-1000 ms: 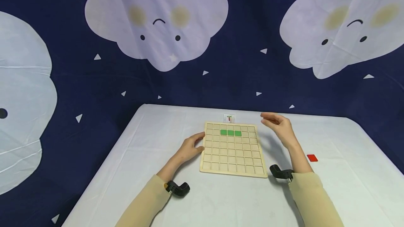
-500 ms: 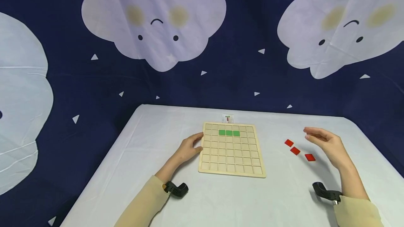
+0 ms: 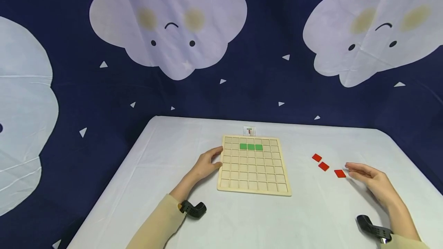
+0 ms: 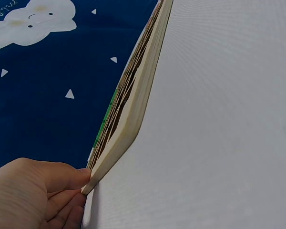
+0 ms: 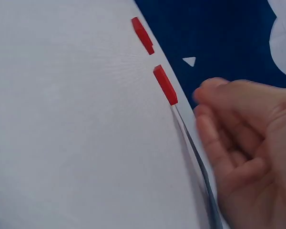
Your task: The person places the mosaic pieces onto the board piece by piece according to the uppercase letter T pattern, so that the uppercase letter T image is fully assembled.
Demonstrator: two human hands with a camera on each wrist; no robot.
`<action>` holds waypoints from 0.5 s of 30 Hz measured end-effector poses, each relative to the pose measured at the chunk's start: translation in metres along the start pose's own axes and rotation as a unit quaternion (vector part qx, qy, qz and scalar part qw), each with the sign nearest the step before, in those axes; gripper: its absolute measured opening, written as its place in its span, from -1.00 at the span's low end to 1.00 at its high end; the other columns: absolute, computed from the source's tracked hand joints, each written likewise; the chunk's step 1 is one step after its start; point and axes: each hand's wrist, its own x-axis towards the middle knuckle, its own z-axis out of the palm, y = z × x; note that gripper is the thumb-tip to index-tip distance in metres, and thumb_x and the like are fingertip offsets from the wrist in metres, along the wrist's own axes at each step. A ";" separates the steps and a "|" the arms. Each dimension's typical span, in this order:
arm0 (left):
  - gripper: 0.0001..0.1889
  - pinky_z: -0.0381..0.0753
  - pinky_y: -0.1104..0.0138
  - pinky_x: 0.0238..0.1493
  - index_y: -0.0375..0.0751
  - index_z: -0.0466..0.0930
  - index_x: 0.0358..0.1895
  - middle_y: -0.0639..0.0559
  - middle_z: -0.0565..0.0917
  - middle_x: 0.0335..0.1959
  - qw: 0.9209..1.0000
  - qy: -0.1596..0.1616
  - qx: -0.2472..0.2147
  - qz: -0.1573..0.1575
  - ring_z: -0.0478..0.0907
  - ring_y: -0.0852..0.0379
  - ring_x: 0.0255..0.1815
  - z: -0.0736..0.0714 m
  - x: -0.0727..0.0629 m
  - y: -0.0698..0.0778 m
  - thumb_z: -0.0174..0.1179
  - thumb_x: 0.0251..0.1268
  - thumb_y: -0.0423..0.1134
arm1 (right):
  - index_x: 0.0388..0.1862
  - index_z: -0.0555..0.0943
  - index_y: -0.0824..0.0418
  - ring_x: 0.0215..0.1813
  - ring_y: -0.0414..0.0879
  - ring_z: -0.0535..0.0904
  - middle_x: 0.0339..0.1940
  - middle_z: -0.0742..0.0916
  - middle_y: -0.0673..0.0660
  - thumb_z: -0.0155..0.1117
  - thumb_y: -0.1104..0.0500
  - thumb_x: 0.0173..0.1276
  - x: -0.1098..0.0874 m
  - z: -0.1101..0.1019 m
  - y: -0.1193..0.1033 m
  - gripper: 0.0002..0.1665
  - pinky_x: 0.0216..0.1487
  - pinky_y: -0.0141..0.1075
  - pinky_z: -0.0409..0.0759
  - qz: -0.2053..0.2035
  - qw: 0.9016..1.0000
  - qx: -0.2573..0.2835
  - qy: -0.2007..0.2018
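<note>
In the head view a square pale wooden grid board [image 3: 254,193] lies on the white table. Three green tiles [image 3: 251,147] form a row near its far side. My left hand [image 3: 205,163] holds the board's left edge; in the left wrist view its thumb [image 4: 66,177] lies at that edge, with the other fingers curled below. Three red tiles [image 3: 323,166] are spread to the right of the board. Just right of the nearest one is my right hand [image 3: 375,183], fingers loosely bent with nothing visible between them. The right wrist view shows red tiles [image 5: 166,85] beyond the fingers.
A small printed card [image 3: 249,130] with a coloured grid pattern lies behind the board's far edge. A dark blue cloth [image 3: 263,87] with clouds hangs behind the white table [image 3: 173,133]. Each wrist wears a black camera mount [image 3: 373,228].
My right hand has moved right from beside the board, past the red tiles, then lower and toward me. Two red tiles it hid earlier now show. My left hand stays at the board.
</note>
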 end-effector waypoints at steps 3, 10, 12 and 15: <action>-0.38 0.29 0.17 0.32 -0.37 0.28 0.34 -0.20 0.42 0.27 1.000 0.000 0.000 0.002 0.31 -0.07 0.31 0.000 0.000 0.000 0.20 0.17 -0.41 | 0.23 0.46 0.33 -0.02 -0.70 0.35 -0.05 0.57 -0.47 0.25 0.05 0.33 -0.003 0.003 0.005 -0.43 -0.18 -0.77 0.24 -0.008 1.000 -0.005 -0.006; -0.39 0.28 0.18 0.32 -0.36 0.28 0.34 -0.19 0.42 0.26 1.000 0.001 0.004 0.001 0.31 -0.06 0.31 0.000 0.000 -0.002 0.21 0.17 -0.40 | 0.22 0.42 0.44 -0.01 -0.63 0.41 -0.03 0.59 -0.39 0.26 0.16 0.32 -0.002 0.005 0.004 -0.43 -0.13 -0.73 0.33 -0.025 0.998 0.020 -0.044; -0.39 0.28 0.17 0.32 -0.37 0.28 0.33 -0.20 0.42 0.26 1.000 0.002 0.002 0.003 0.32 -0.07 0.31 0.000 0.000 -0.002 0.20 0.17 -0.40 | 0.21 0.41 0.46 -0.03 -0.63 0.42 -0.04 0.58 -0.40 0.27 0.16 0.31 -0.002 0.006 0.004 -0.42 -0.13 -0.73 0.35 -0.024 0.999 0.012 -0.043; -0.39 0.28 0.18 0.32 -0.38 0.28 0.33 -0.21 0.42 0.26 1.000 0.002 -0.002 0.005 0.32 -0.07 0.30 0.000 0.000 -0.002 0.20 0.17 -0.41 | 0.20 0.43 0.44 -0.05 -0.66 0.41 -0.07 0.59 -0.40 0.29 0.11 0.30 -0.001 0.008 0.005 -0.40 -0.15 -0.76 0.32 -0.024 0.999 -0.018 -0.028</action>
